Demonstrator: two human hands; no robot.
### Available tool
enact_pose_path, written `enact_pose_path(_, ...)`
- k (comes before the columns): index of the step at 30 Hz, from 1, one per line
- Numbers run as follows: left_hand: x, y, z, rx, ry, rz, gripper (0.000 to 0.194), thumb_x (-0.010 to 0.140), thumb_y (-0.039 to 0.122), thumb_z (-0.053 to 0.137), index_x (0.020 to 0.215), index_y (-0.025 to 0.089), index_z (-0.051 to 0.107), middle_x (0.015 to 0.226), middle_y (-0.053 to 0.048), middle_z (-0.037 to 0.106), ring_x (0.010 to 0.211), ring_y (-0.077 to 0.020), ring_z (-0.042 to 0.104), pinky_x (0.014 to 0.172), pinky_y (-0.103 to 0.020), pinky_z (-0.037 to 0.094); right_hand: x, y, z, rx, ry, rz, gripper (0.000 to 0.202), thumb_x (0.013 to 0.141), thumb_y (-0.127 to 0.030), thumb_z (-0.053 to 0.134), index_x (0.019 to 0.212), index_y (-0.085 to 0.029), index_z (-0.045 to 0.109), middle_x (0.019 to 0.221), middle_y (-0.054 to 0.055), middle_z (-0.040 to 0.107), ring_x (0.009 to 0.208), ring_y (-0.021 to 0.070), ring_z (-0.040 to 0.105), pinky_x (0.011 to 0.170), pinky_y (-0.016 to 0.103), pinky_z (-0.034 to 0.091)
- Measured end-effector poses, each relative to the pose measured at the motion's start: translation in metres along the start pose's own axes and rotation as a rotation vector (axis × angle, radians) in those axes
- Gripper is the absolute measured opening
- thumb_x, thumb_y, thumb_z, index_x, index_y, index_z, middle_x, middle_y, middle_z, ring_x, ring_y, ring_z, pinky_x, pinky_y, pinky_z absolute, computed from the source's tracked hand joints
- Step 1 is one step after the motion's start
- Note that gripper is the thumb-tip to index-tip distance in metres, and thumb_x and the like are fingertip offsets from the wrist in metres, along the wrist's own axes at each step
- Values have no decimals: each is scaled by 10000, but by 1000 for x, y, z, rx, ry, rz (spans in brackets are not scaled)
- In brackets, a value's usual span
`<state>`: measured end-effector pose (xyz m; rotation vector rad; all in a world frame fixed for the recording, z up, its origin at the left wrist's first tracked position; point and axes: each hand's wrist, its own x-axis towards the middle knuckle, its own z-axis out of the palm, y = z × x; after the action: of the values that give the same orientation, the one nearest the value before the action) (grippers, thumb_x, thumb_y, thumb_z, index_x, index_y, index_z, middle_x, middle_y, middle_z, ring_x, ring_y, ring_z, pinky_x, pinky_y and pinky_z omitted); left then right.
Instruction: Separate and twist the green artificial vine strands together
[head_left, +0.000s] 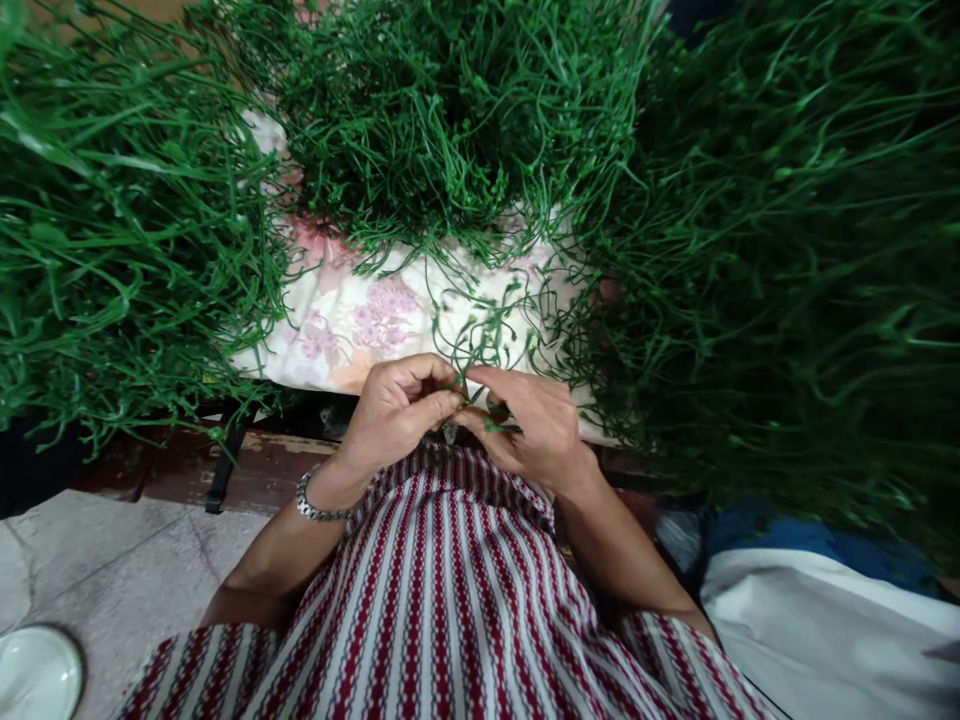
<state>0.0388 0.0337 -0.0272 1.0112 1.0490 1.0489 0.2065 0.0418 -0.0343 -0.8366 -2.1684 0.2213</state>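
Observation:
In front of my striped clothing, my left hand [409, 405] pinches a thin green branching stem [465, 383] between thumb and forefinger. From the other side my right hand [536, 415] meets it, fingers bent around the base of the same stem. A short green end [501, 428] shows inside the right hand's grip. The stem's curly tips fan out above the hands over a flowered cloth [322, 345]. Where exactly the fingertips press together is partly hidden. Whether the stem is plant or plastic I cannot tell.
Large heaps of similar green stems lie at the left [135, 220], at the back [465, 110] and at the right [787, 260]. A white round dish [37, 670] is at lower left on the tiled floor [150, 560]. White fabric [832, 620] lies at lower right.

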Motion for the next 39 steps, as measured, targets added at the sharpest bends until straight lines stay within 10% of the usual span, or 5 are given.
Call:
enact_pose_path(18,4,0,7,-215,77,-212,179,581,221,748,584,119,602,456,22,557,361,-39,434,341,-142,305,-16,10,17,-158,74,-67,341,787,-147,608,1121,-131,543,725,34,596,611,128,500,562,250,415)
enact_pose_path(39,6,6,4,-120,69,23,110,667,219,712,689,127,655,599,10,590,441,-39,450,400,-151,357,12,1,-2,85,-111,152,170,859,-176,514,692,-179,479,623,-15,435,582,108,420,539,231,349)
